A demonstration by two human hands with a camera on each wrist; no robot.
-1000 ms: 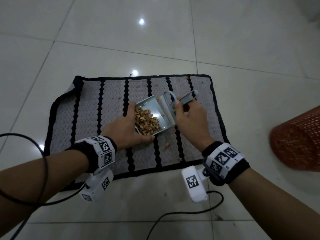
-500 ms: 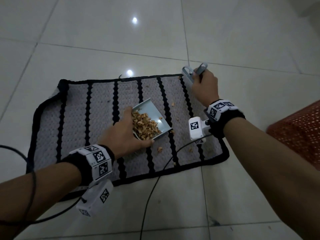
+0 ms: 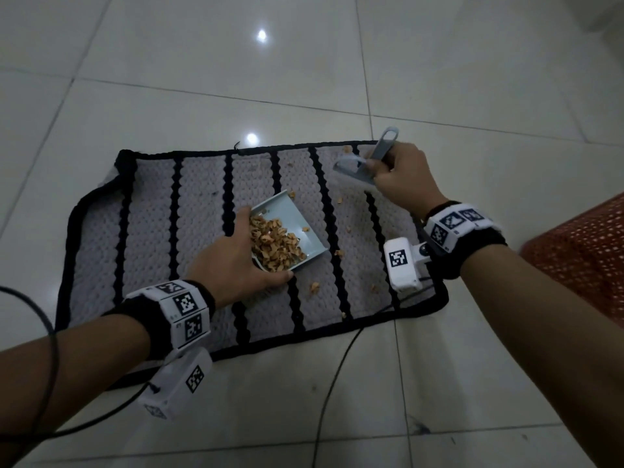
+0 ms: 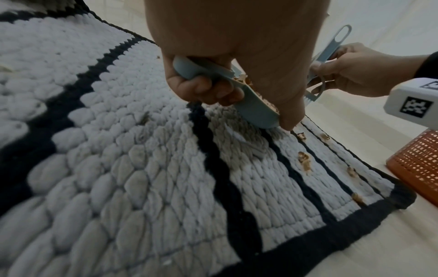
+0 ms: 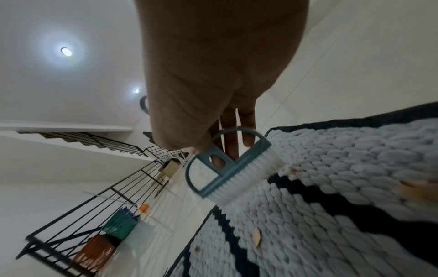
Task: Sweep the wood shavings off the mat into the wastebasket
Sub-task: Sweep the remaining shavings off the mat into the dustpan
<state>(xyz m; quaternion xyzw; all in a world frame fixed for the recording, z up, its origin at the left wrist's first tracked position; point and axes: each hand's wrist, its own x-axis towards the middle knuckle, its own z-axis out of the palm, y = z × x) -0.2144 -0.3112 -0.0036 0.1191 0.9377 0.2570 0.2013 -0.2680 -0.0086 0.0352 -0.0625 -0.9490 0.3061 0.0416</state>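
A grey mat (image 3: 202,231) with black stripes lies on the tiled floor. My left hand (image 3: 236,265) grips a pale blue dustpan (image 3: 297,231) at mid-mat; its fingers (image 4: 208,91) curl round the pan's handle (image 4: 189,69). A heap of wood shavings (image 3: 273,244) fills the pan. Loose shavings (image 3: 315,287) lie scattered on the mat to its right. My right hand (image 3: 398,177) holds a small blue brush (image 3: 368,160) at the mat's far right corner, bristles (image 5: 246,180) on the mat (image 5: 331,168). The orange mesh wastebasket (image 3: 580,258) stands at the right.
Black cables (image 3: 337,383) trail across the floor near the mat's front edge. A staircase with black railing (image 5: 94,187) and some boxes (image 5: 118,224) show far off in the right wrist view. Bare tiled floor (image 3: 236,79) surrounds the mat.
My right hand carried the brush from the dustpan's mouth out to the mat's far right corner. The left hand kept the dustpan in place, tilted with its shavings.
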